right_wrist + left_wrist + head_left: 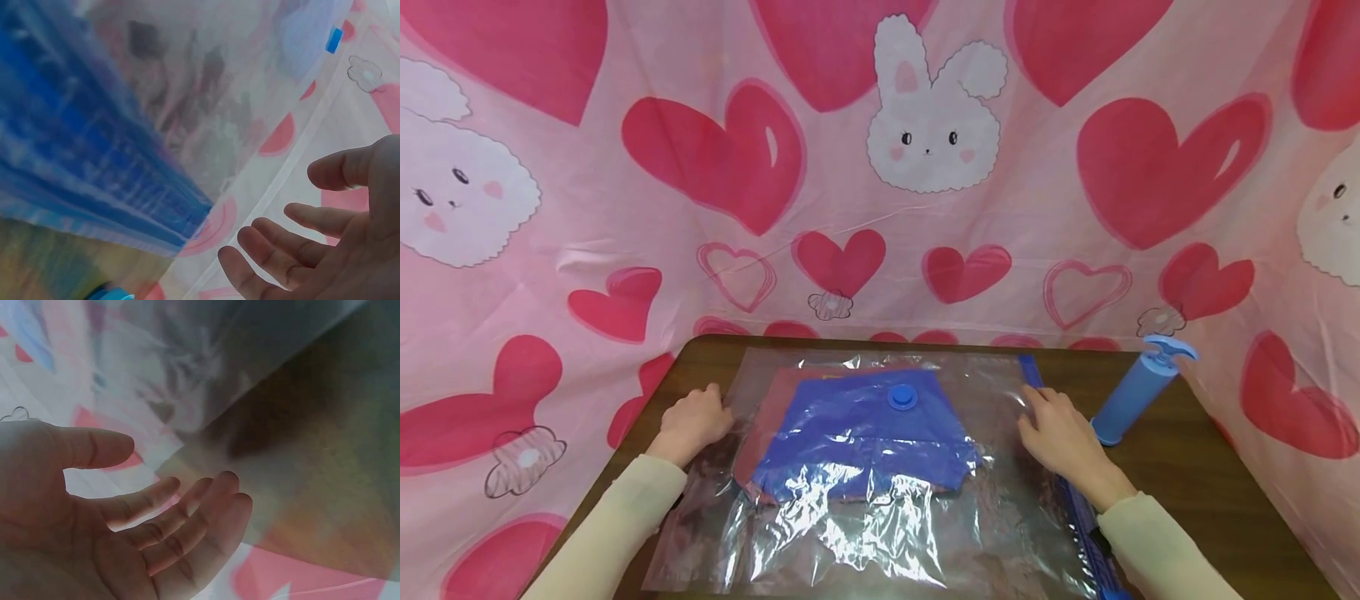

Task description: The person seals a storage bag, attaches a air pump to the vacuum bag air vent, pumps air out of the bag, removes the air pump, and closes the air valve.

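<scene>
A clear plastic vacuum storage bag (pixel 1000 533) lies flat across the table in the head view. Inside are a folded blue cloth (pixel 850 417) and a reddish cloth (pixel 767 417) showing at its left side. A round blue valve (pixel 903 397) sits over the blue cloth. My left hand (pixel 694 421) is at the bag's left edge, its fingers loosely bent and holding nothing in the left wrist view. At the right, my right hand (pixel 1063 437) is by the blue zip strip (pixel 1075 508), fingers relaxed and apart in the right wrist view.
A blue hand pump (pixel 1131 400) stands upright on the brown wooden table (pixel 1210 500), just right of my right hand. Pink cloth (pixel 850 208) with hearts and rabbits hangs behind the table and along both sides.
</scene>
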`<state>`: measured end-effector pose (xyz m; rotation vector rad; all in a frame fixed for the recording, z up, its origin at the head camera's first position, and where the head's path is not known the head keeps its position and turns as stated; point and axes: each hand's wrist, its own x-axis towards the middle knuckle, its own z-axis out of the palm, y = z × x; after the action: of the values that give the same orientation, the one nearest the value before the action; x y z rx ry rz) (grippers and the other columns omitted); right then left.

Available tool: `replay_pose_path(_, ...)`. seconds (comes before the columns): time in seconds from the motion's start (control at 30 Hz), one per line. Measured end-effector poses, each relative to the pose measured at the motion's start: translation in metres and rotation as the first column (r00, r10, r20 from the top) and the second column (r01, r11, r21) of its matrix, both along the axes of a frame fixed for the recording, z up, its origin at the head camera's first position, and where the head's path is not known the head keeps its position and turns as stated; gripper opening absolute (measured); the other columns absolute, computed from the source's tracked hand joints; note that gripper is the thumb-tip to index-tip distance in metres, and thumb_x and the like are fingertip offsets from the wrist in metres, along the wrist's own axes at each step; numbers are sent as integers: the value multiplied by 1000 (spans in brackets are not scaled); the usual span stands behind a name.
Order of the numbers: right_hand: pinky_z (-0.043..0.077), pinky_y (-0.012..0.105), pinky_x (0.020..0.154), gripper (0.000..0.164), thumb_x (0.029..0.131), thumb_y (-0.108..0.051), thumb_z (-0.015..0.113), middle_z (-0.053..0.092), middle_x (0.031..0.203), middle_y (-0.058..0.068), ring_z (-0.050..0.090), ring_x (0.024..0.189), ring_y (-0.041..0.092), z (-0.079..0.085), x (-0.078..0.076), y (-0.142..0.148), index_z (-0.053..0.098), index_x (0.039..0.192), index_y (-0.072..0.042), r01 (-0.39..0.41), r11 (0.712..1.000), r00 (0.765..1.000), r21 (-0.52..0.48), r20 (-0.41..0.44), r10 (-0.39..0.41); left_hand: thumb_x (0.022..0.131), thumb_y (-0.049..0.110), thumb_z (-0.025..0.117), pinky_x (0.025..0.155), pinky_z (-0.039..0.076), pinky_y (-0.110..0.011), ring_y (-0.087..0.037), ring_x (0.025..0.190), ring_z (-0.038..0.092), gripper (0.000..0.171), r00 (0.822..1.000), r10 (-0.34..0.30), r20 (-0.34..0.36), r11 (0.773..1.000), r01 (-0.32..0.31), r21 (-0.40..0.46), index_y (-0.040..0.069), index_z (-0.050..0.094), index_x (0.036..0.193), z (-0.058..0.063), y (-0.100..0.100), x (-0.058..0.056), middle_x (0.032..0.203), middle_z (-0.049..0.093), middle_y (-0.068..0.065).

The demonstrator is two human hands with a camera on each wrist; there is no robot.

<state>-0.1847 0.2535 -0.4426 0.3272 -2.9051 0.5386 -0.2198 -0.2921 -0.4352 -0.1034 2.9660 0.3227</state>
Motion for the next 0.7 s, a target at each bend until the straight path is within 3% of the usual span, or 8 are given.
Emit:
replay_pose_path(0.2,47,74,91,55,97,-17,66,55,134,39,56,119,57,-2,5,5,54,144,10,37,999,997,-6,72,-37,95,22,61,81,53,-68,-49,88,64,48,999,18,30,999,-19,45,-17,52,121,-8,-11,-1,107,61,-38)
replay_pose_path(0.37,45,76,92,54,98,-17,66,53,134,41,53,119,59,-5,10,13,54,143,12,47,999,996,-8,77,-46,96,24,58,77,53,-62,-42,82,61,45,999,5,39,995,-9,102,-16,57,117,-8,-16,-1,99,63,-31)
replay_pose_path(0.53,46,77,88,54,99,-16,65,51,133,42,52,118,60,-8,16,23,53,143,12,71,997,993,-18,96,-69,96,23,59,68,51,-52,-36,75,58,41,999,2,46,994,-7,113,-15,59,111,-9,-18,2,87,60,-22)
replay_pose_path(0.7,45,78,89,55,99,-17,65,51,132,44,50,119,64,-12,20,36,52,143,13,92,996,987,-17,134,-88,97,20,59,67,51,-52,-36,74,58,38,999,8,45,994,-13,106,-14,60,111,-10,-17,5,85,59,-20)
